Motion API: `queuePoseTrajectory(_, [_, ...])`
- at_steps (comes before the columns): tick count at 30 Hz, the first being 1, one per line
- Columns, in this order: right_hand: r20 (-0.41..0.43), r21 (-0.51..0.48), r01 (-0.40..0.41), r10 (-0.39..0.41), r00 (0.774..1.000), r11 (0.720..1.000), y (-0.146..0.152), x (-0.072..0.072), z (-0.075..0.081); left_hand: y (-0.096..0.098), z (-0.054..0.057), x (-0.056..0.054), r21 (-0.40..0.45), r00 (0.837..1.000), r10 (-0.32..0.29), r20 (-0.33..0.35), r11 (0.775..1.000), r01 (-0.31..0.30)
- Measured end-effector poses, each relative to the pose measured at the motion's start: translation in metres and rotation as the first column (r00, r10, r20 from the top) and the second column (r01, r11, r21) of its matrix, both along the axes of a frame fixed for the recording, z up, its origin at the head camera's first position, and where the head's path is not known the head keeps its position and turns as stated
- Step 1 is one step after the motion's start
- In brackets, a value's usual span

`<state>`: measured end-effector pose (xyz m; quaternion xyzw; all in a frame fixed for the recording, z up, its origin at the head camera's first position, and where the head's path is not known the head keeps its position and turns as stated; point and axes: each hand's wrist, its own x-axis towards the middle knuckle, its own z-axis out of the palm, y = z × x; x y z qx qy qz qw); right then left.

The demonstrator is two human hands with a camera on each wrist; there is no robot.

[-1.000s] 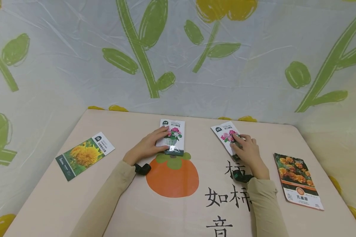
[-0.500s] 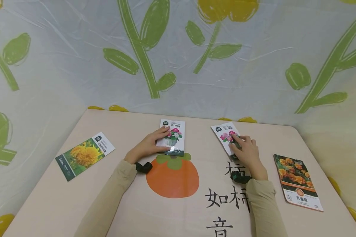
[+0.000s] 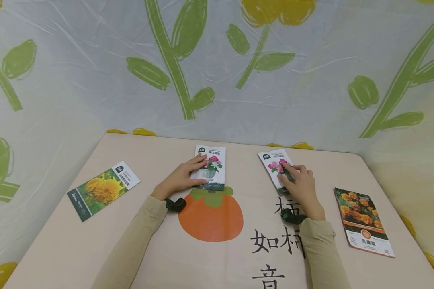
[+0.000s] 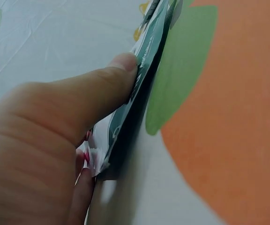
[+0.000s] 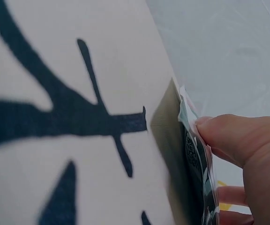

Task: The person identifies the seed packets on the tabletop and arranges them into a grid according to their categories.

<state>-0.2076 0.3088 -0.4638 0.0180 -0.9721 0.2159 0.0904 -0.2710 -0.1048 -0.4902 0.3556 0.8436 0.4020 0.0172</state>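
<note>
In the head view, a white flower seed packet [image 3: 216, 170] with pink blooms in a pot lies near the table's far side. My left hand [image 3: 179, 176] rests on its left part, fingers and thumb laid over the front. The left wrist view has the thumb [image 4: 116, 70] pressing the packet's green lower band [image 4: 144, 70]. Farther right, my right hand [image 3: 301, 182] holds a second packet [image 3: 273, 160] of the same print, set at a slant. Its lower edge [image 5: 191, 136] stands a little off the table in the right wrist view. Some right fingertips are hidden.
A yellow-flower seed packet [image 3: 103, 190] lies slanted at the left. An orange marigold packet [image 3: 363, 220] lies near the right edge. The pink table cover [image 3: 188, 265] bears a printed persimmon and black characters. A flower-patterned sheet [image 3: 105, 80] hangs behind.
Both hands stay at their packets with almost no movement. The right hand's thumb and wrist have shifted very slightly to the left.
</note>
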Motion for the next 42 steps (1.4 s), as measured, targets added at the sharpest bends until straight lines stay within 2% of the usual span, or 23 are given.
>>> queuePoseTrajectory(8, [0.008, 0.010, 0.009, -0.009, 1.000, 1.000, -0.0012, 0.0000, -0.0013, -0.0001, -0.0003, -0.0001, 0.008, 1.000, -0.004, -0.002, 1.000, 0.004])
queuePoseTrajectory(19, [-0.024, 0.021, 0.005, -0.005, 1.000, 1.000, -0.0070, 0.0006, 0.0005, 0.0002, 0.0010, 0.0005, -0.001, 1.000, 0.007, 0.015, 1.000, -0.007])
queuePoseTrajectory(27, [-0.071, 0.036, 0.001, 0.002, 0.997, 0.999, -0.0088, -0.0033, -0.0068, 0.0009, 0.0016, 0.0010, 0.001, 1.000, 0.010, 0.005, 1.000, -0.010])
queuePoseTrajectory(34, [-0.043, -0.068, -0.031, 0.028, 0.999, 0.997, -0.0098, -0.0020, -0.0049, 0.0013, 0.0006, 0.0012, 0.003, 1.000, 0.013, 0.002, 1.000, -0.013])
queuePoseTrajectory(42, [0.011, -0.119, -0.061, 0.062, 0.998, 0.991, -0.0084, -0.0031, -0.0059, 0.0011, -0.0003, 0.0005, -0.005, 1.000, 0.016, 0.001, 1.000, -0.016])
